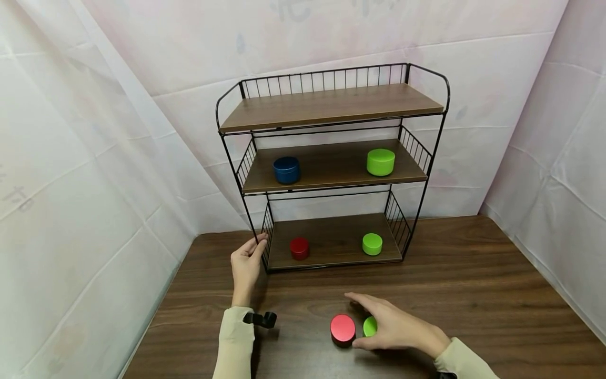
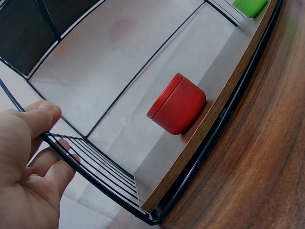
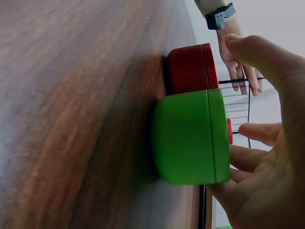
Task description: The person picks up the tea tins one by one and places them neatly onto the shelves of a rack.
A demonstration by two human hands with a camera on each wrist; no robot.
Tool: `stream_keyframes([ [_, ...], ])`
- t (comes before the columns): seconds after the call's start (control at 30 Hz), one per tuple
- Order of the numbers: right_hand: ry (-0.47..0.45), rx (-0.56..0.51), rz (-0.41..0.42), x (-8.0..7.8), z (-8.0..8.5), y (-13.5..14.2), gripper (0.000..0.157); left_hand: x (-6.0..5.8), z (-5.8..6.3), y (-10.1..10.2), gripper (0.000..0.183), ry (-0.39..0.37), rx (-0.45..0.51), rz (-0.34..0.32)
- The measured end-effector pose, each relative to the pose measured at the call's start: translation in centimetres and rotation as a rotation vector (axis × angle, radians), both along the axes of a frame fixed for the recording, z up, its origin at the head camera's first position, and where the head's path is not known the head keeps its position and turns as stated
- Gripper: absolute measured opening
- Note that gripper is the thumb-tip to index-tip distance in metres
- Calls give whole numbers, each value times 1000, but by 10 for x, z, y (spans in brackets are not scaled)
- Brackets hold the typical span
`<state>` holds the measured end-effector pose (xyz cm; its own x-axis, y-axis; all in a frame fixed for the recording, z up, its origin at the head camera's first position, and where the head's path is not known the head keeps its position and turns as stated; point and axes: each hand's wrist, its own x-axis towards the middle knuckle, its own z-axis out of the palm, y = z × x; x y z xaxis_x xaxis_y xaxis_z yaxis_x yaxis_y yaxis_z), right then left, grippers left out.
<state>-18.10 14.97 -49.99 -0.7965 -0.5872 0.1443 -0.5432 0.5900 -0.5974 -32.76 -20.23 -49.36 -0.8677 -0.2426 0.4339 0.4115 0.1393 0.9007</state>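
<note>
With its thumb and fingers, my left hand (image 1: 247,259) grips the black wire side of a three-tier shelf rack (image 1: 326,181), low on the left front post. My right hand (image 1: 397,325) is held over the table with fingers spread and thumb apart, holding nothing. Under its palm sits a round green lidded tin (image 3: 188,138), partly covered by the hand in the head view. Just left of that, a red lidded tin (image 1: 343,328) stands near the thumb tip. The left wrist view shows another red tin (image 2: 178,105) on the bottom shelf, close to the left hand.
On the middle shelf are a blue tin (image 1: 286,170) at left and a larger green tin (image 1: 381,162) at right. The bottom shelf also bears a small green tin (image 1: 372,244). White cloth (image 1: 497,131) hangs behind and beside the wooden table (image 1: 473,284).
</note>
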Motion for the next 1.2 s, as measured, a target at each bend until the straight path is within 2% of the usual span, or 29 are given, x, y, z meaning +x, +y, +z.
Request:
stream_keyframes([
  [0.17,-92,-28,37,-3,4,-4,92,1,0,-1,19,-17,-7,-4],
  [0.27,-110,-26,59,-6,5,-7,89,2,0,-1,19,-27,-3,-7],
  [0.53,-85,-8,117,-13,7,-14,74,1,1,0,20,-6,6,-7],
  [0.87,-98,-15,111,-14,9,-19,62,-1,0,0,18,7,16,-19],
  [1.07,-60,-18,137,-13,8,-23,44,1,3,1,17,10,25,-22],
  [1.2,-35,17,136,-13,8,-24,43,0,1,0,17,3,23,-24],
])
